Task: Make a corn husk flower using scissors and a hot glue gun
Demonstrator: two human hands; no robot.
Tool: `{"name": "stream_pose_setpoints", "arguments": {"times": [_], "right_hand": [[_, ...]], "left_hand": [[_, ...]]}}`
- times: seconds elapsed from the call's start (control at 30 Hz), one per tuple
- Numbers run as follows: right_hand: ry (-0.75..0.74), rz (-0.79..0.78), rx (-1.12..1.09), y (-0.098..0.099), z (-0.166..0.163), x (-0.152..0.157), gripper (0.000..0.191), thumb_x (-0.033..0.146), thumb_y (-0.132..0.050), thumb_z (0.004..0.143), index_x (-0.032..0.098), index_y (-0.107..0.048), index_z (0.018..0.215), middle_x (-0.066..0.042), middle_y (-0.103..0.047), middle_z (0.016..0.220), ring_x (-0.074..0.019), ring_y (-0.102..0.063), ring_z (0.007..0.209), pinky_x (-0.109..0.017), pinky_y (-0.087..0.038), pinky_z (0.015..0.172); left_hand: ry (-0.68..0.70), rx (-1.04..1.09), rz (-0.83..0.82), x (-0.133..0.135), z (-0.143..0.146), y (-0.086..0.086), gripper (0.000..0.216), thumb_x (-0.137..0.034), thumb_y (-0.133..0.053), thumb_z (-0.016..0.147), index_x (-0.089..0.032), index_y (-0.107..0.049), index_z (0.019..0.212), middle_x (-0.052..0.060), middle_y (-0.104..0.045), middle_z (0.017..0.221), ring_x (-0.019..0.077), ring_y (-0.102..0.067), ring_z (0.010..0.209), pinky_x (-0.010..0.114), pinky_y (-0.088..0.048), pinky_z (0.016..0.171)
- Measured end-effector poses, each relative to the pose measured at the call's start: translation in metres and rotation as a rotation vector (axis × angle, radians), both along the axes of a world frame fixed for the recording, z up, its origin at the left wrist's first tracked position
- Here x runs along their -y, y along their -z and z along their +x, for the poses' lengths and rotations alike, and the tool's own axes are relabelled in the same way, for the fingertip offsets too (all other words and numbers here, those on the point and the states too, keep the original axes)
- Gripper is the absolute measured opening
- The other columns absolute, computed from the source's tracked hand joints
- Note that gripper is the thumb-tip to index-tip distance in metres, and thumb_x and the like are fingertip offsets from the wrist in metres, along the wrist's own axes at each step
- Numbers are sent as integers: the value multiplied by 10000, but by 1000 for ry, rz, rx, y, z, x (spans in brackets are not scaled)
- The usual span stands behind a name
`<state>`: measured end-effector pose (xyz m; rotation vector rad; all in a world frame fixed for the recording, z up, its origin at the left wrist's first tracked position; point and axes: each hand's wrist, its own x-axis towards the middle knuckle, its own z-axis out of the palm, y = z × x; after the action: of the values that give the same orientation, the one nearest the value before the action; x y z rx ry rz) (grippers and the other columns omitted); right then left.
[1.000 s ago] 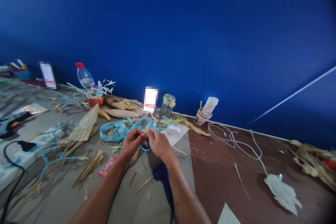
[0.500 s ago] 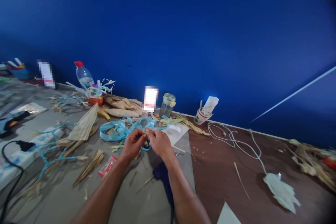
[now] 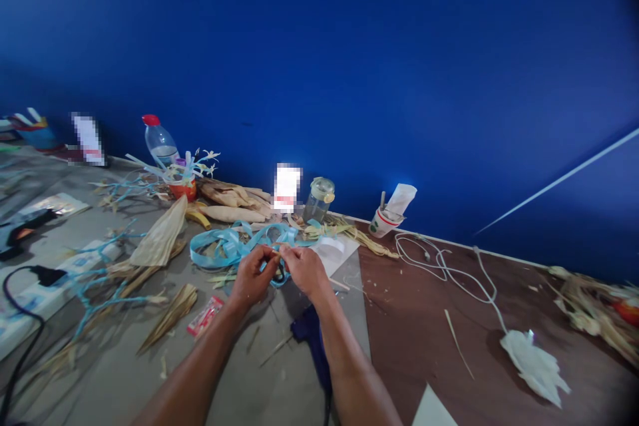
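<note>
My left hand (image 3: 255,276) and my right hand (image 3: 303,271) meet over the middle of the table, fingertips pinched together. Between them is a thin, pale tan bit, too small and covered to name. A loose heap of light blue ribbon (image 3: 214,249) lies just beyond my fingers. Under my right forearm, a dark blue tool with a cord, shaped like a glue gun (image 3: 312,339), is partly hidden. Left of my left forearm are a red and white packet (image 3: 206,317) and a dry, folded husk (image 3: 170,316).
A wide husk (image 3: 162,236), blue-wrapped stems (image 3: 97,303) and a white power strip (image 3: 32,313) fill the left. Along the blue wall stand a red-capped bottle (image 3: 160,143), a jar (image 3: 319,200) and a paper cup (image 3: 384,221). A white cable (image 3: 469,286) lies right.
My fingers have shifted very slightly around the small tan bit. Everything else lies as before.
</note>
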<state>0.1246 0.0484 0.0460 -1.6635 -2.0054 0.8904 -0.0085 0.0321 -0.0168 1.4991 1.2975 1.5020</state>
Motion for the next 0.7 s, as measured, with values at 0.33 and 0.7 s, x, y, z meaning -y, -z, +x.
{"name": "stream_pose_setpoints", "arguments": {"times": [0.33,0.7], "right_hand": [[-5,-6,14,-4,3,0,464,412,-386,955,184,-706,709,-20,-646,637,-134,-550,616,-223,-326,590],[-6,-16,30,-5,5,-1,466,404,-388,954,191,-709,692,-26,-666,644,-143,-582,632,-222,-338,594]], "left_hand": [[4,-24,15,-2,-4,7,130,-280,-615,778,-177,-593,701,-1,-591,663,123,-511,604,237,-408,582],[-14,-61,6,-4,-6,9,137,-291,-624,767,-183,-585,691,-12,-585,645,119,-499,581,233,-395,567]]}}
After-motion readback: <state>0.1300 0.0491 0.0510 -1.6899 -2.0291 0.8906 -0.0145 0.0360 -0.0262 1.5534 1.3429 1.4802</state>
